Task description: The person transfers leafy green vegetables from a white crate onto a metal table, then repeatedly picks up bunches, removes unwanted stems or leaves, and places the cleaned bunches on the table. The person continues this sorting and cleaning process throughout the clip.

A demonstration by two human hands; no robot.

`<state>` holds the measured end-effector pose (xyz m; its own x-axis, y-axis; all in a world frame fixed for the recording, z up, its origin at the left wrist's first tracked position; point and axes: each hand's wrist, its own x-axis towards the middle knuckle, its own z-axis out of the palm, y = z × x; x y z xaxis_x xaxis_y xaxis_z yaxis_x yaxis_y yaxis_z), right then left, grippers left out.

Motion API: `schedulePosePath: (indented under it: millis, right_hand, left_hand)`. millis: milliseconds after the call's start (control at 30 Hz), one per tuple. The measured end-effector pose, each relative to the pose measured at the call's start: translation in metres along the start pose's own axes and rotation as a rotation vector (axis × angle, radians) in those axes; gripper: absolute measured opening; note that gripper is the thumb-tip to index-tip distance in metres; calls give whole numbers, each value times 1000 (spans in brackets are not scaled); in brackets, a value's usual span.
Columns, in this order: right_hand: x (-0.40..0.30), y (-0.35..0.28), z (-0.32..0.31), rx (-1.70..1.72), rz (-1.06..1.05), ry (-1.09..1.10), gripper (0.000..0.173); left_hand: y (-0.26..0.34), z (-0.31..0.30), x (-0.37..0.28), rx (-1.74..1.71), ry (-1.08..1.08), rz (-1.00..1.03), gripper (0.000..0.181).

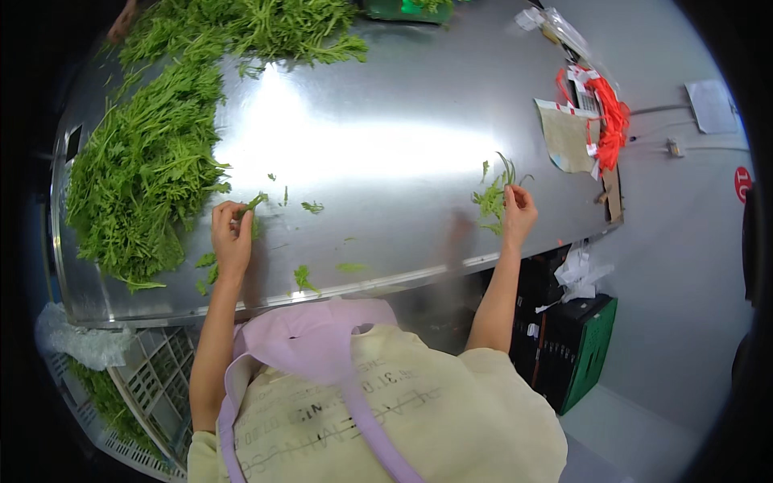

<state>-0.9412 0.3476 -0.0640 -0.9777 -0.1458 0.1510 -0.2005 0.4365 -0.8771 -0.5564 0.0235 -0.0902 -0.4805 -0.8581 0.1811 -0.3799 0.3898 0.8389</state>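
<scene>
A short green sprig (252, 205) is pinched between the thumb and fingers of my left hand (232, 232), which is above the near left part of the stainless-steel table (386, 217). To its left lies a large heap of lobed leafy greens (145, 175), and leaf scraps (206, 261) are beside the wrist. Over on the right, my right hand (519, 211) pinches thin stems at the edge of a small bunch of leaves (492, 205). Whether those leaves rest on the metal or hang from the fingers, I cannot tell. Several loose leaf bits (313, 207) lie between my hands.
More greens (272, 27) lie at the far side, near a green crate (407, 11) and another person's hand (122, 21). Red ties (611, 121) and a cloth-like sheet (567, 136) sit at the right end. Below are a white crate (145, 380) and black-and-green crates (589, 353).
</scene>
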Motion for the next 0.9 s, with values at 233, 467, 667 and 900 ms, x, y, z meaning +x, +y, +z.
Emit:
schedulePosePath:
  millis: [233,467,667,900]
  right_hand:
    - [-18,-5,-29,-420,-97,5,30]
    - [-140,-84,104,159,70,-823,27]
    - [-189,-127,143,537,83,-1095,40]
    - [-185,-120,158,345,-107,-912,13]
  left_hand:
    - [31,1,-14,-44,-130,48,9]
    - [75,14,-23,-92,-279,159,12]
    - [75,12,-33,-255,-381,-88,16]
    - [67,11,-46,-288,-380,-181,18]
